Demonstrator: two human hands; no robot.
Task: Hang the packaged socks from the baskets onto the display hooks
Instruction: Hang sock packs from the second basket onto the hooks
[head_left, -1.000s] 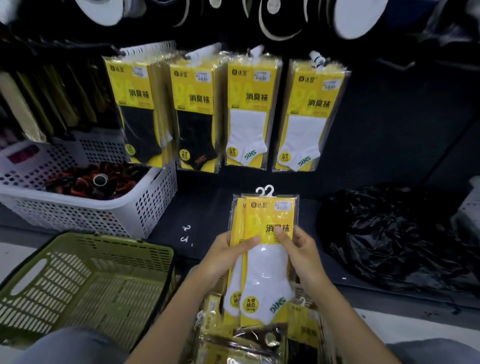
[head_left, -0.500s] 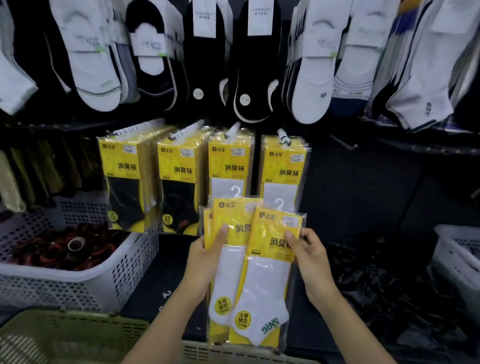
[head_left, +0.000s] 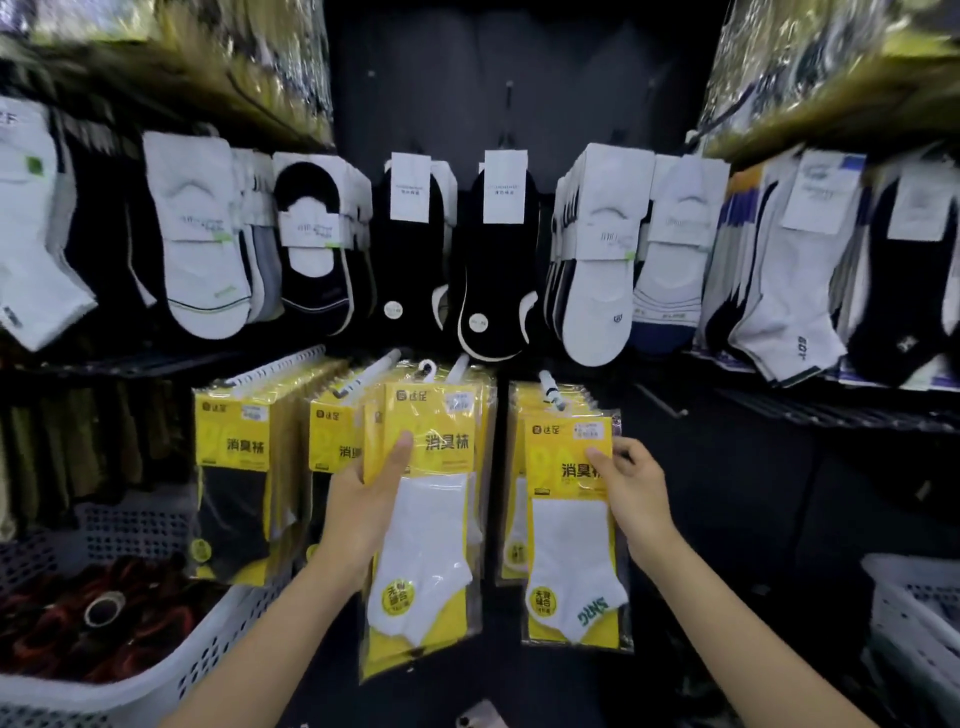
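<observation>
holding a bundle of sock packs (head_left: 431, 545) in the left hand (head_left: 358, 504), thumb pressed flat on the yellow card front, other fingers wrapped behind and out of sight. pinching a single sock pack (head_left: 569, 551) at its upper right edge with the right hand (head_left: 636, 486), fingers (head_left: 618, 449) curled onto the film. raised in front of the lower display row: the bundle just below the middle display hook (head_left: 458, 368), the single pack just under the tip of the right display hook (head_left: 549, 391), over packs already hanging there. cannot tell whether the single pack's own loop is on that hook; hidden behind the card. showing at the top of the bundle, a white plastic loop (head_left: 426, 368), level with the middle hook but seemingly not threaded.

likely to handle as light, flat and floppy: soft socks on thin card inside glossy film, so slippery pack against pack and apt to fan out or slide from a loose grip. best taken high, on the stiffer card near the loop, to steer the small opening onto the peg; held low, would probably bend and swing. worth feeding one pack at a time and keeping the rest clamped. little danger of damage, apart from snapping a thin loop if forced.

off to the left, hung black-sock packs (head_left: 234, 493) and a white basket (head_left: 197, 660).
</observation>
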